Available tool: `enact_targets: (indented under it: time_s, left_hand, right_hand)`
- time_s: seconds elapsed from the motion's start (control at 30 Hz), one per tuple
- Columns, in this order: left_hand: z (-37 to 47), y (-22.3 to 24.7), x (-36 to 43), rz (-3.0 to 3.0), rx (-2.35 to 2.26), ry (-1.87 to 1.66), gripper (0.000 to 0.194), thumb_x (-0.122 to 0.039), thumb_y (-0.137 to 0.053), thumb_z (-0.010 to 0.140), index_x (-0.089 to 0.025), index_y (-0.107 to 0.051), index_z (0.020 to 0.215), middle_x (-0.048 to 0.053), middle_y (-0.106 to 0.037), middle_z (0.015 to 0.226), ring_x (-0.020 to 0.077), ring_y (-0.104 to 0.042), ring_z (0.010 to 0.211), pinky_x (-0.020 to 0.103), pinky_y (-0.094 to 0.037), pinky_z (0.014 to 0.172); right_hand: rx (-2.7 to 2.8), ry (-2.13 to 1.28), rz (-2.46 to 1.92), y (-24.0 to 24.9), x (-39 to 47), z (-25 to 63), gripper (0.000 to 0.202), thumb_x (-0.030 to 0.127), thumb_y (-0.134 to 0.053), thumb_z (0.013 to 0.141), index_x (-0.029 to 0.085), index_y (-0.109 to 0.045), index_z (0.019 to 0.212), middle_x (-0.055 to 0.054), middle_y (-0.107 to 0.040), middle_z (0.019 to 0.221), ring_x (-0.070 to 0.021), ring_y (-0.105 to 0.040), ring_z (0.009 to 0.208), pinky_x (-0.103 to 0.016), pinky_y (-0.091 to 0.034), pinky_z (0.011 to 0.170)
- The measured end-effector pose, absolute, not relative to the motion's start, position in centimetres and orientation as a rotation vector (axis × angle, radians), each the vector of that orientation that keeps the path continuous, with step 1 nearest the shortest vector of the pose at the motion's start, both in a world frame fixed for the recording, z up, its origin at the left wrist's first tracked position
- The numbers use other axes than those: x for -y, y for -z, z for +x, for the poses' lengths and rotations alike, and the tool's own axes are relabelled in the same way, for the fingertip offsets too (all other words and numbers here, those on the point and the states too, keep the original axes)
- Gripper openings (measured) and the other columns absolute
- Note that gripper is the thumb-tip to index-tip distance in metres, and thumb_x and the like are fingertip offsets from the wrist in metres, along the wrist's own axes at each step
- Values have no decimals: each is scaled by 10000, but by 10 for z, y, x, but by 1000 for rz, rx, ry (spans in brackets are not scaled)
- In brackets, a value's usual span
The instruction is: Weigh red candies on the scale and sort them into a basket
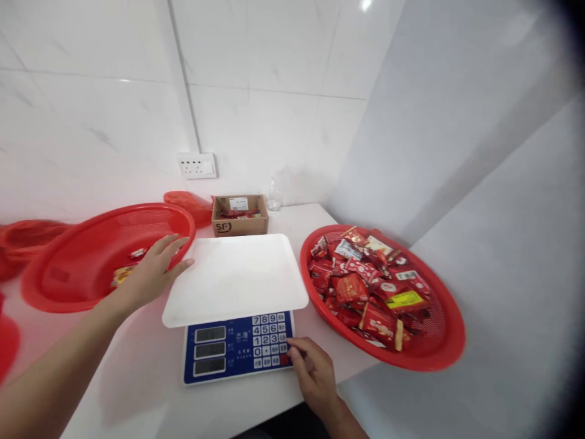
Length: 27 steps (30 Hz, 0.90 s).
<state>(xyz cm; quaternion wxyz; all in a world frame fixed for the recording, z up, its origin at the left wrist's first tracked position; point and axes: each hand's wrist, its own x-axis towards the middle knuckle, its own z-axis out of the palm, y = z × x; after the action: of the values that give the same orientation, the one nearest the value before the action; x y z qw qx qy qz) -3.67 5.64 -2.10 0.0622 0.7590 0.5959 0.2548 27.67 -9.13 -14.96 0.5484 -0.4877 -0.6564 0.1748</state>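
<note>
A digital scale (244, 377) with a blue key panel and a white weighing tray (235, 277) stands on the table in front of me. My right hand (315, 369) is at the lower right of its keypad, fingers curled and fingertips by the right-hand keys; I see nothing held in it. My left hand (159, 268) is open, fingers spread, between the tray's left edge and the right rim of a red plastic basket (82, 268). A few small packets (122, 275) lie in that basket, partly hidden by the hand.
At right, a second red basket (439, 347) holds many wrapped snack packets (351, 289) and overhangs the table edge. Behind the scale are a cardboard box (242, 227) with red packets, a clear bottle (275, 196) and a red plastic bag (194, 207). A socket (198, 166) is on the wall.
</note>
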Motion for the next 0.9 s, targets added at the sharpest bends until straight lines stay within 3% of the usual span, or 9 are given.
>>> enact_targets:
  time_s: [0.1,0.2,0.27,0.37,0.43,0.57,0.7,0.9]
  left_hand:
    - [-11,24,-52,2328,-1615,-756,572,-569,-435,913,-201,-501,1345,146,-476,1467,361,-413,1371,528,-378,1086]
    - [13,20,-48,2324,-1437,-869,575,-582,-448,904,-212,-506,1341,120,-536,1421,337,-481,1317,486,-434,1047]
    - [24,15,-43,2214,-1408,-946,550,-586,-464,898,-228,-537,1309,103,-601,1353,327,-546,1248,437,-507,954]
    - [31,6,-33,2053,-1336,-1020,474,-597,-490,882,-265,-612,1197,69,-678,1239,305,-598,1182,375,-552,847]
    - [31,4,-27,1988,-1266,-1042,437,-601,-506,875,-283,-634,1146,54,-703,1193,287,-616,1156,366,-557,838]
    - [23,8,-23,1868,-1195,-1070,460,-627,-544,842,-262,-657,1098,74,-740,1108,283,-665,1067,396,-564,868]
    - [16,11,-22,1775,-1109,-1084,462,-635,-575,820,-246,-675,1048,86,-760,1031,278,-697,996,403,-580,862]
    - [12,8,-18,1726,-1025,-1052,394,-564,-596,838,-251,-671,1063,74,-765,1013,254,-710,977,390,-591,853]
  right_hand:
    - [1638,-390,-1154,125,96,280,186,206,-521,916,193,-705,938,-44,-718,708,-156,-666,594,-235,-548,546]
    - [1722,-336,-1190,90,95,297,163,213,-559,906,202,-704,979,-55,-738,813,-155,-673,673,-243,-558,617]
    - [1806,-290,-1328,66,87,314,204,255,-524,931,190,-697,1016,-89,-738,933,-176,-685,778,-275,-570,690]
    - [1908,-317,-1678,41,64,342,264,291,-477,957,203,-670,1116,-103,-699,1147,-232,-645,1078,-386,-519,937]
    - [1931,-325,-1796,37,41,360,278,252,-504,946,194,-649,1175,-115,-671,1216,-249,-628,1121,-418,-501,966]
    - [2069,-404,-1999,46,-7,384,340,207,-685,858,172,-641,1194,-128,-640,1265,-273,-618,1140,-460,-486,985]
    - [2152,-364,-2106,58,-44,389,338,298,-621,935,185,-586,1252,-101,-560,1352,-269,-574,1183,-511,-478,979]
    - [2240,-373,-2167,64,-53,374,270,302,-611,943,168,-616,1177,-85,-624,1228,-227,-635,1047,-445,-536,887]
